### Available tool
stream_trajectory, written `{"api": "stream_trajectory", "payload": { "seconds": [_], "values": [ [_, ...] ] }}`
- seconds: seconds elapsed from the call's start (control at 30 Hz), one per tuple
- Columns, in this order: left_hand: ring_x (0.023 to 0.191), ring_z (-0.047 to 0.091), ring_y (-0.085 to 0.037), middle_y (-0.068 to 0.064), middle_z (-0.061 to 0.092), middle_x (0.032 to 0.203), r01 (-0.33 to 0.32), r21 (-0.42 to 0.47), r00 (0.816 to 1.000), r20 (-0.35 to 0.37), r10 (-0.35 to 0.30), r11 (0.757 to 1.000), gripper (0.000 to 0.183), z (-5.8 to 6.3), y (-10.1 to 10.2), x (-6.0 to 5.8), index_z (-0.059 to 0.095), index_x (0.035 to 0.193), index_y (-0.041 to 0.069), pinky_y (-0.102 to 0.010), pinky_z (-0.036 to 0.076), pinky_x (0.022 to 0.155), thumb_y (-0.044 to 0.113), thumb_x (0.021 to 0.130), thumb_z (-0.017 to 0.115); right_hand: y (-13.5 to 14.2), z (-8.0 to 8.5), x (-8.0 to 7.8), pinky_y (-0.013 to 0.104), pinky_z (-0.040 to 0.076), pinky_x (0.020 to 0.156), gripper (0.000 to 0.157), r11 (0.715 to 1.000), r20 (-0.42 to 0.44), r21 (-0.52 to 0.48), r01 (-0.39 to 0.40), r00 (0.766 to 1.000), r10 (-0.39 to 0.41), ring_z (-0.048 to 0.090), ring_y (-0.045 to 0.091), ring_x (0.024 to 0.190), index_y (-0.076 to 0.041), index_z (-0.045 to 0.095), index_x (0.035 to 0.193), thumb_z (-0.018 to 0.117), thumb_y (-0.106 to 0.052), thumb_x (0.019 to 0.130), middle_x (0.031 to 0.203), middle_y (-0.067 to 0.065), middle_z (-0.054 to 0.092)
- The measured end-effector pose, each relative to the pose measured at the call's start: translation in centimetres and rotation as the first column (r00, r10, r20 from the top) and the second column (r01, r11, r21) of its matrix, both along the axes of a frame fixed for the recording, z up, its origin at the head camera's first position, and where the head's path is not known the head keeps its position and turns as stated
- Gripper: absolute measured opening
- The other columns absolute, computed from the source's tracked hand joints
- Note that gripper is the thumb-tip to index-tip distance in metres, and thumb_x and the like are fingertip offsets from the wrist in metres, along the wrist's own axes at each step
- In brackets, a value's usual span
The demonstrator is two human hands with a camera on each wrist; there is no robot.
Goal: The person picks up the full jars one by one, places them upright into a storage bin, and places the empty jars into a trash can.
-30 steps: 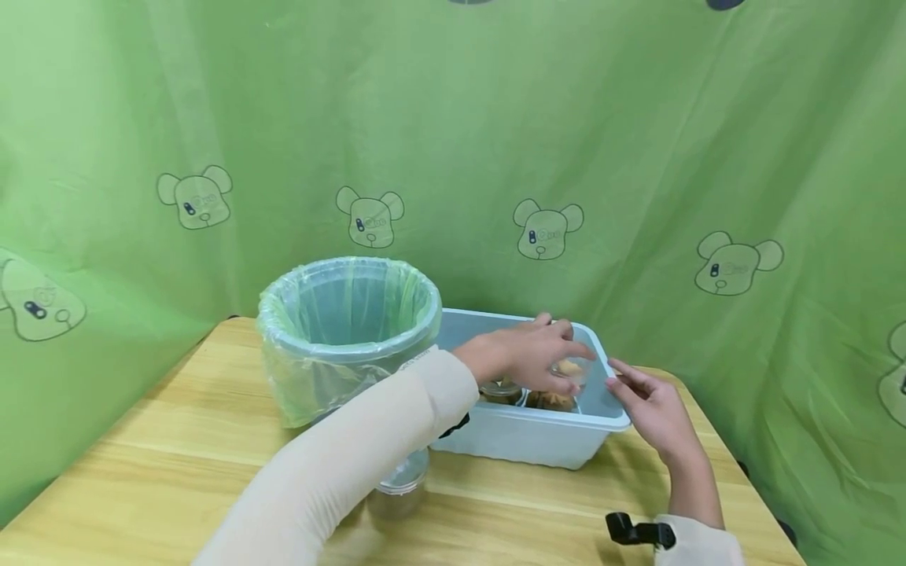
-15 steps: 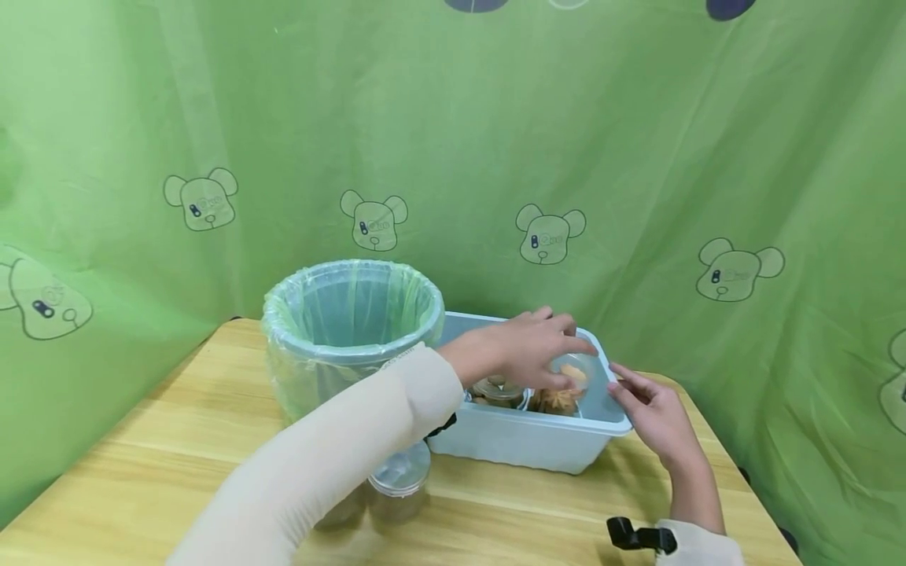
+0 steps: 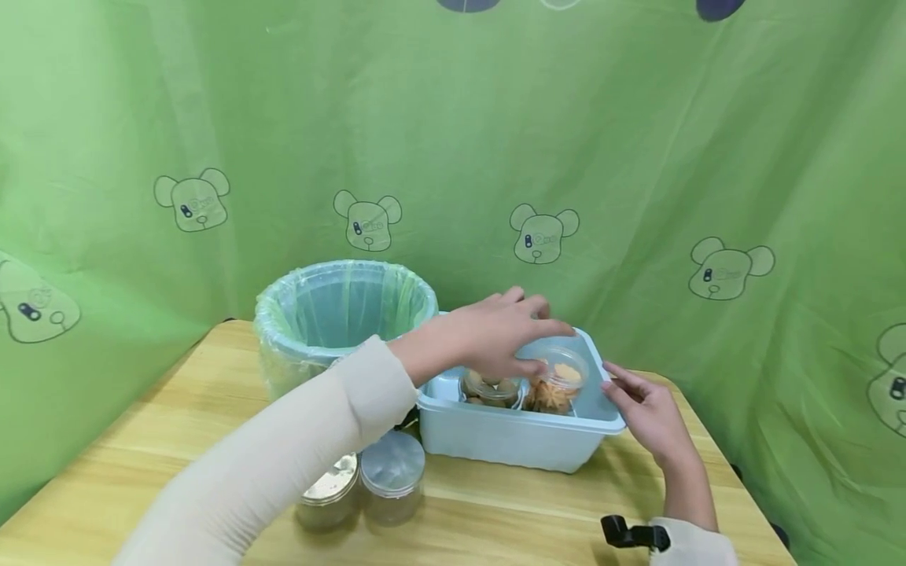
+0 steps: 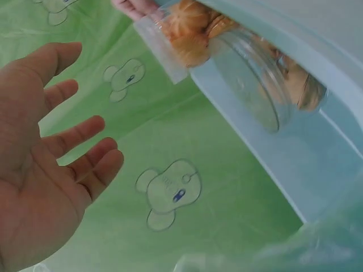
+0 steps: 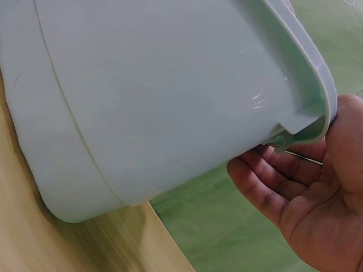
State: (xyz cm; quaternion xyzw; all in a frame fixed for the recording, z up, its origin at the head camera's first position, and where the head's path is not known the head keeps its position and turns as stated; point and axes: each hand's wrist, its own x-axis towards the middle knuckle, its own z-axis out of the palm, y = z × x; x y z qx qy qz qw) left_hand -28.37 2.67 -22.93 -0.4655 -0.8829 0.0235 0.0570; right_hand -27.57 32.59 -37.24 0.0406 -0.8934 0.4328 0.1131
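My left hand [image 3: 504, 336] hovers over the light blue plastic tub [image 3: 510, 436], its fingers spread and loosely bent with nothing between them. Below it in the tub, a clear jar [image 3: 565, 376] lies tilted, with orange-brown, star-ridged pieces showing. Beside that stands another clear jar [image 3: 493, 395] with round brown pieces. The left wrist view shows the bare palm of the left hand [image 4: 34, 158] apart from the jars. At the tub's right end, my right hand [image 3: 654, 417] holds the rim; in the right wrist view its thumb is against the rim and its fingers curl beneath.
A round bin [image 3: 347, 351] lined with a thin green bag stands left of the tub. Two lidded clear jars [image 3: 392, 495] stand in front, partly behind the left sleeve [image 3: 283, 440]. A green curtain [image 3: 453, 141] hangs behind the wooden table [image 3: 495, 519].
My left hand has come away from the tilted jar, moving left and slightly up, so more of the jars shows. The right hand stays at the tub's rim.
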Motion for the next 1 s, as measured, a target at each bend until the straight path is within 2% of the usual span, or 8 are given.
{"api": "stream_trajectory", "payload": {
  "seconds": [0.17,0.47,0.63,0.77,1.0],
  "values": [
    [0.123,0.040,-0.019,0.000,0.043,0.148,-0.020,0.019,1.000,-0.019,0.021,1.000,0.061,0.6,-1.7,0.3,0.034,0.160,0.036,-0.035,0.041,0.102,0.051,0.104,0.053,0.0,0.0,0.0,0.018,0.052,0.078,0.054,1.000,-0.002,-0.003,0.004,1.000,-0.004,0.057,0.001,0.098,-0.009,0.051,0.150,0.057,-0.039,0.106,0.127,0.020,0.063],
    [0.129,0.043,-0.024,-0.002,0.044,0.151,-0.049,0.087,0.999,-0.017,0.050,0.995,0.063,0.8,-5.5,1.1,0.035,0.159,0.035,-0.041,0.042,0.105,0.051,0.103,0.057,0.0,0.0,0.2,0.017,0.051,0.079,0.054,1.000,-0.001,0.005,0.006,1.000,-0.006,0.057,0.000,0.099,-0.011,0.051,0.151,0.057,-0.040,0.106,0.128,0.020,0.063],
    [0.128,0.044,-0.026,-0.005,0.044,0.152,-0.051,0.173,0.999,-0.009,0.053,0.984,0.061,0.7,-7.6,1.7,0.038,0.158,0.032,-0.043,0.044,0.102,0.047,0.102,0.059,0.0,0.1,0.2,0.017,0.051,0.079,0.054,1.000,0.000,0.000,0.000,1.000,0.000,0.057,0.000,0.099,-0.010,0.051,0.151,0.057,-0.039,0.106,0.128,0.020,0.063],
    [0.125,0.045,-0.027,-0.006,0.045,0.150,-0.048,0.220,0.998,-0.029,0.056,0.974,0.061,0.6,-9.1,2.3,0.040,0.158,0.030,-0.044,0.044,0.101,0.045,0.103,0.060,0.0,0.0,0.1,0.016,0.051,0.079,0.054,1.000,0.001,0.008,0.004,1.000,-0.004,0.056,-0.002,0.099,-0.010,0.050,0.151,0.057,-0.039,0.106,0.129,0.020,0.063],
    [0.126,0.045,-0.027,-0.006,0.047,0.149,-0.092,0.306,0.991,-0.062,0.116,0.947,0.061,0.3,-11.7,3.4,0.042,0.156,0.031,-0.047,0.043,0.105,0.044,0.101,0.063,0.0,-0.1,0.0,0.015,0.050,0.079,0.054,1.000,-0.015,0.008,0.002,1.000,-0.002,0.056,-0.006,0.098,-0.009,0.051,0.151,0.057,-0.039,0.106,0.128,0.020,0.063]
  ]
}}
